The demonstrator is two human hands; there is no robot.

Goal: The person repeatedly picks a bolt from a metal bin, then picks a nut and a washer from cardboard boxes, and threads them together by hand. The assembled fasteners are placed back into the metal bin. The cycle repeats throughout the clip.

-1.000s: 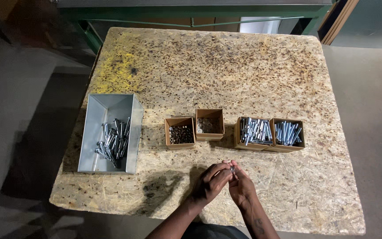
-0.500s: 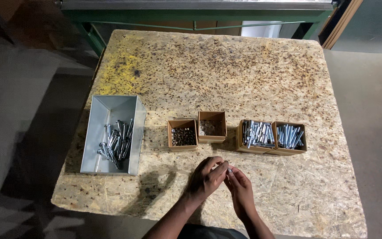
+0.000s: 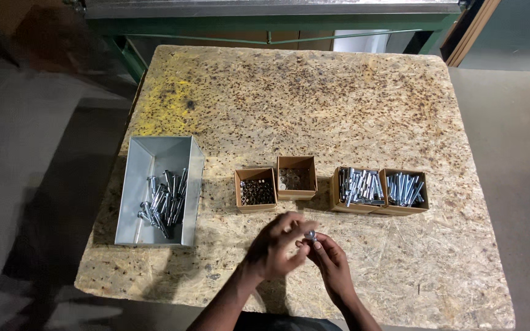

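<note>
Pinching small shiny metal bolt (image 3: 310,235) | left hand (image 3: 275,249), right hand (image 3: 332,265) | rough chipboard table (image 3: 314,98)

Chipboard tabletop (image 3: 314,98) fills the centre of the frame, stained yellow at its upper left. Grey concrete floor (image 3: 516,141) lies on both sides. A green metal frame (image 3: 265,27) spans the top edge; shadow darkens the left.

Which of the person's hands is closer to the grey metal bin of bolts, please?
Left. The left hand is right of the grey metal bin; the right hand lies farther right.
</note>
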